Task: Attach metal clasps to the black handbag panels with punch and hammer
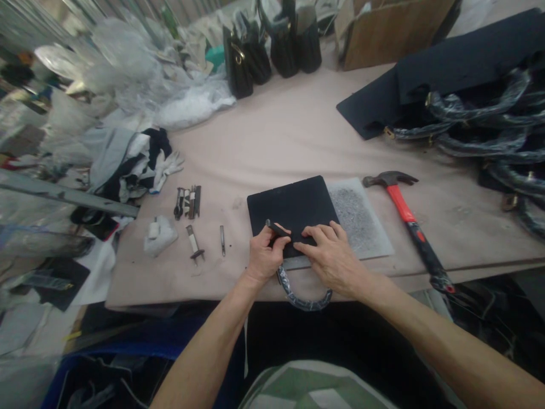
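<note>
A flat black bag panel point(293, 205) lies on a grey cutting pad point(361, 218) near the table's front edge. Its plastic-wrapped handle point(304, 298) hangs over the edge toward me. My left hand point(264, 255) is closed round a thin dark rod-shaped tool point(276, 228) held against the panel's near edge. My right hand point(330, 254) rests beside it, fingers pressed together on the panel's lower edge, holding it down.
A red-handled hammer point(409, 221) lies right of the pad. Small punches and tools point(189, 201) lie to the left, near a white rag point(159, 234). Finished black bags point(272, 48) stand at the back; wrapped handles and dark panels point(481, 108) pile at right.
</note>
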Motion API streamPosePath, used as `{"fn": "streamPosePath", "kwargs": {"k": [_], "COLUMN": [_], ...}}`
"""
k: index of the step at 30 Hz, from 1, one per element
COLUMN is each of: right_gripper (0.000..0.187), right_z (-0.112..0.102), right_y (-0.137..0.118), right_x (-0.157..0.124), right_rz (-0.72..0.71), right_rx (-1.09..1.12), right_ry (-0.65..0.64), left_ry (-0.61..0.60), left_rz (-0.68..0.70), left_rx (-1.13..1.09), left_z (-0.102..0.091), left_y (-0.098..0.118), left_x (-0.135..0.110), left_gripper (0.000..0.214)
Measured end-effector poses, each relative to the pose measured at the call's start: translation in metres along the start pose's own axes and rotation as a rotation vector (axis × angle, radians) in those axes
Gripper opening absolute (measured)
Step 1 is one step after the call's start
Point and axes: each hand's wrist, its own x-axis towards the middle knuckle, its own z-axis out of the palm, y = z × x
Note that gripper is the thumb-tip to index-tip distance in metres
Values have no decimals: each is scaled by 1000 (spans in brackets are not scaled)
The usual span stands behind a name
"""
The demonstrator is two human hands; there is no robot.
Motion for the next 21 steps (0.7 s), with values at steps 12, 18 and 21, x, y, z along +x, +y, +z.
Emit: {"fn": "streamPosePath", "kwargs": {"k": [12,18,21], "right_gripper": [50,58,56], "right_z": [4,16,17], "right_y": [-7,-17,-17], "right_x": [6,-10,-11], "right_rz": [73,108,101], "right_rx": [8,-154,-151], "right_ry": [-62,-2,1], "left_ry": [-2,6,-5], "left_rz": [9,125,172], "left_rx": [34,102,142], "left_z": [0,0,-1], "left_y": [1,-2,-3], "left_x": [0,-4,-5], "left_gripper": [9,9,10]}}
